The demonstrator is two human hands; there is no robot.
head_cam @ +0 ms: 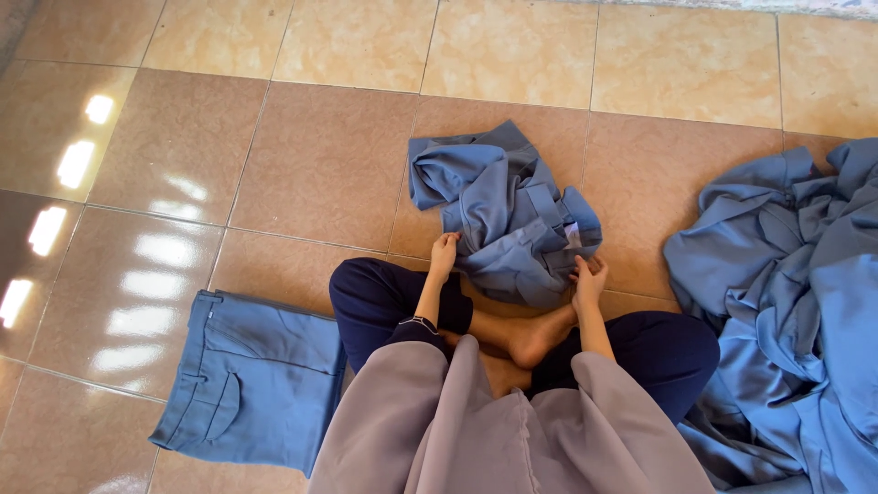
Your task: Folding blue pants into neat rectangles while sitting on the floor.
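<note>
Crumpled blue trousers [503, 220], left hand [444, 252] and right hand [588, 277] fingers half buried in folds

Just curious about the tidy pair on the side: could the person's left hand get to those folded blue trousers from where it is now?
Probably yes. The left hand grips the crumpled blue garment, but bare tiled floor separates it from the folded blue trousers; only the left knee lies between.

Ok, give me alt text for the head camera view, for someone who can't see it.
A person sitting cross-legged on a tiled floor grips a crumpled blue garment with the left hand and right hand. A folded pair of blue trousers lies at their left, and a heap of blue clothing at their right.
</note>
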